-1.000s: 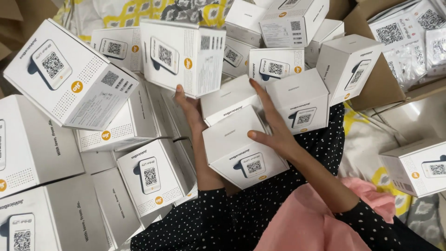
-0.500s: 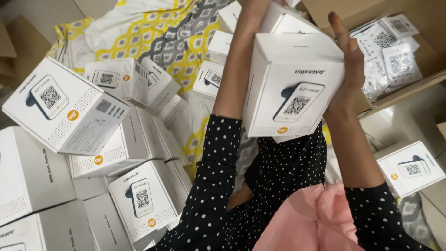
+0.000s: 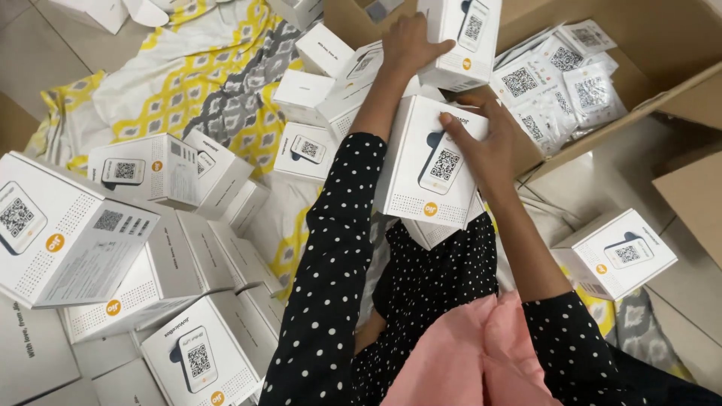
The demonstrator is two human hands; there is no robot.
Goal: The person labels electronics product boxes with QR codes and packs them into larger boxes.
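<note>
While my right hand (image 3: 492, 150) grips the white box (image 3: 429, 169), my left hand (image 3: 406, 43) clasps the upper box (image 3: 460, 37). I should keep both level.

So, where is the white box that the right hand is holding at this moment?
In the head view, the white box sits just right of centre under the right hand, beside the left forearm and just below the box that the left hand grips by the cardboard carton.

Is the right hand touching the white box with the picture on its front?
Touching. The head view shows the right hand lying on the white box, fingers pressed flat across its top right corner with no gap.
</note>
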